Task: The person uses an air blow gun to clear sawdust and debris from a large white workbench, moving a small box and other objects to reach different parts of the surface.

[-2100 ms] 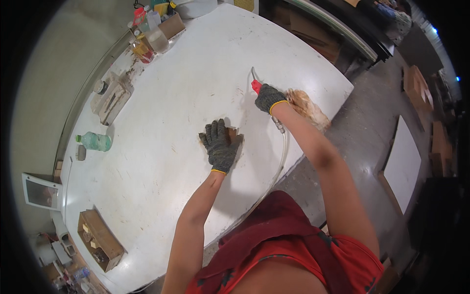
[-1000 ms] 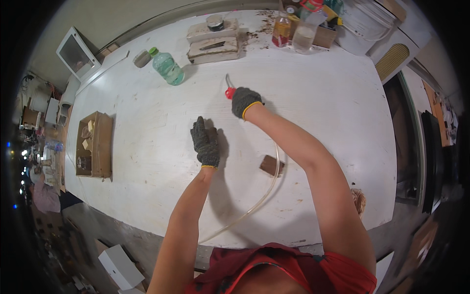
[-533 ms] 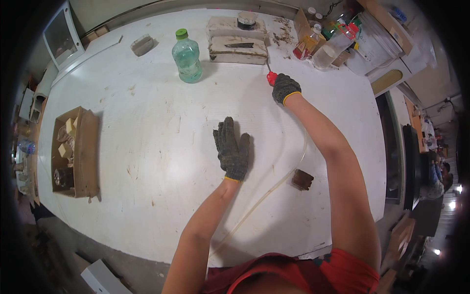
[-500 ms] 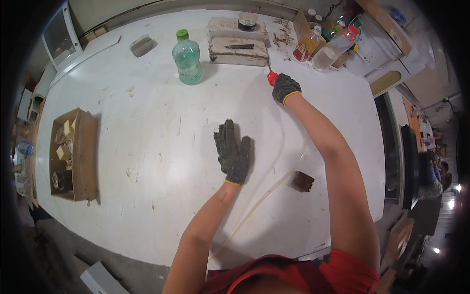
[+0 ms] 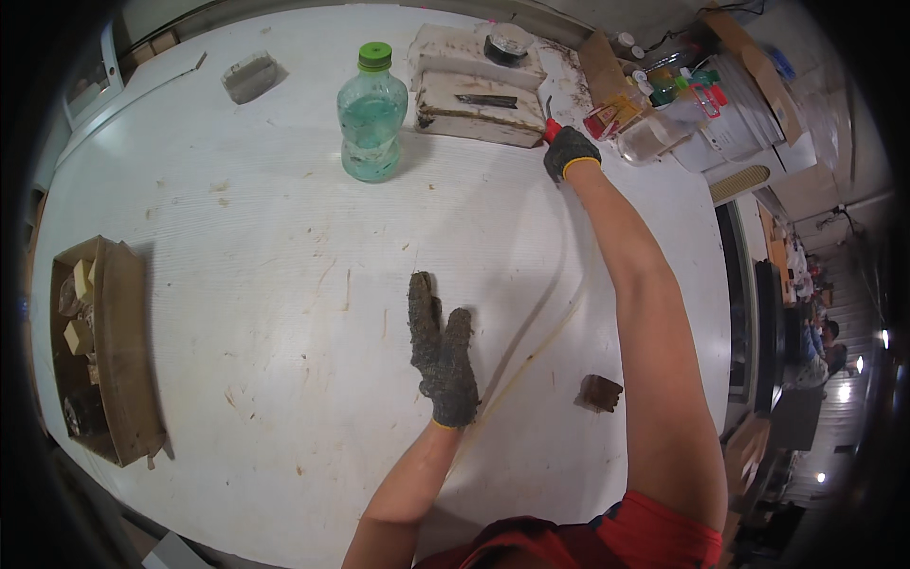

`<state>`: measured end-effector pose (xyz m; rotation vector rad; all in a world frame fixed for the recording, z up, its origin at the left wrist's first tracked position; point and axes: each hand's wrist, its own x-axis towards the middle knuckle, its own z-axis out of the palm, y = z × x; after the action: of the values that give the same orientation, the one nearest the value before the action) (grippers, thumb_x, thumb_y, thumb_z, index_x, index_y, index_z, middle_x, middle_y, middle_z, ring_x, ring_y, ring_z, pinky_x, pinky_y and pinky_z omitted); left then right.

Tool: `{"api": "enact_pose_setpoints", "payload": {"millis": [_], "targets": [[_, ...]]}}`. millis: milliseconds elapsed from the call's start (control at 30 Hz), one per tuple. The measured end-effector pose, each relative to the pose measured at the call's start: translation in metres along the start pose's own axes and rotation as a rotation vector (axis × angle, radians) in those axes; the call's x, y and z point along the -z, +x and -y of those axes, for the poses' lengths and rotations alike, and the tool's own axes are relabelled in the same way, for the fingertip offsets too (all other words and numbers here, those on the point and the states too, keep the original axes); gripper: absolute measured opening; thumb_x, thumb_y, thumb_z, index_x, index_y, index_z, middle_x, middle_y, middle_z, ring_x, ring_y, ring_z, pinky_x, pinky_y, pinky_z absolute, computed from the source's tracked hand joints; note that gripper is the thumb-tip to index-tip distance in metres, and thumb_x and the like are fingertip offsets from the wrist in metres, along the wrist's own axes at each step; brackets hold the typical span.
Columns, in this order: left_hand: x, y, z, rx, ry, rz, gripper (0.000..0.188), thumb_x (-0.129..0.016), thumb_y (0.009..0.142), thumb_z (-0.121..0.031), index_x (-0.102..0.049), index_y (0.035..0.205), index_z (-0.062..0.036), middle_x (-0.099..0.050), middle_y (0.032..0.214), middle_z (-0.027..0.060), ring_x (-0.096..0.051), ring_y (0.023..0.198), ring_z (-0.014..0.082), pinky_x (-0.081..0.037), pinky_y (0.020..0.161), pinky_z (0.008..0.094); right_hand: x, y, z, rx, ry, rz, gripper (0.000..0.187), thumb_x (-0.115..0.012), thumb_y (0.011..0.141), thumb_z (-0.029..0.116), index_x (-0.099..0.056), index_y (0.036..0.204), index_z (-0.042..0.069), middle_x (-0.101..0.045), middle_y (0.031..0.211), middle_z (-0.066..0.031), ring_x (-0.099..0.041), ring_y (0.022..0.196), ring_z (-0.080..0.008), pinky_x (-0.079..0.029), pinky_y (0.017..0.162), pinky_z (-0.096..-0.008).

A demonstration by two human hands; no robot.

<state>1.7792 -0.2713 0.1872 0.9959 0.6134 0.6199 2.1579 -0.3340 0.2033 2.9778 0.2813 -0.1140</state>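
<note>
My right hand, in a dark grey knitted glove with a yellow cuff, is closed around a red tool with a thin bent metal tip. Its grip hides most of the tool. Just left of it lies a pale, dirt-edged block with a dark narrow strip on top. My left hand, gloved alike, holds nothing, thumb apart from the fingers, over the middle of the white table. A thin clear hose runs from under my right forearm to beside my left wrist.
A green-capped bottle with greenish liquid stands left of the block. A round container sits behind it. At far left is a cardboard box with yellowish pieces. A brown piece lies near my right forearm. Several bottles crowd the back right.
My right hand has stayed by the block's right end with the red tool. My left hand has drawn back toward me, its fingers still stretched out. The whole view has shifted.
</note>
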Motion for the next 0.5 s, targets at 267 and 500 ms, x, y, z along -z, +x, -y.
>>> {"api": "enact_pose_setpoints", "payload": {"millis": [267, 500], "targets": [[0.004, 0.004, 0.003, -0.015, -0.051, -0.011, 0.059, -0.048, 0.087, 0.001, -0.030, 0.143, 0.0002, -0.034, 0.147, 0.0134, -0.033, 0.135, 0.0228, -0.026, 0.112, 0.0350, 0.008, 0.021, 0.017, 0.163, -0.062, -0.020, 0.042, -0.062, 0.075, 0.018, -0.062, 0.116, 0.008, -0.061, 0.118, -0.0182, -0.059, 0.111, -0.0311, -0.048, 0.091, -0.0404], [0.004, 0.002, -0.002, 0.007, -0.040, -0.001, 0.055, -0.048, 0.090, -0.006, -0.032, 0.142, 0.0020, -0.036, 0.146, 0.0152, -0.033, 0.135, 0.0249, -0.028, 0.111, 0.0360, 0.009, 0.022, 0.006, 0.147, -0.021, 0.008, 0.049, -0.062, 0.075, 0.022, -0.057, 0.121, 0.006, -0.063, 0.114, -0.0196, -0.059, 0.109, -0.0337, -0.048, 0.090, -0.0417]]}}
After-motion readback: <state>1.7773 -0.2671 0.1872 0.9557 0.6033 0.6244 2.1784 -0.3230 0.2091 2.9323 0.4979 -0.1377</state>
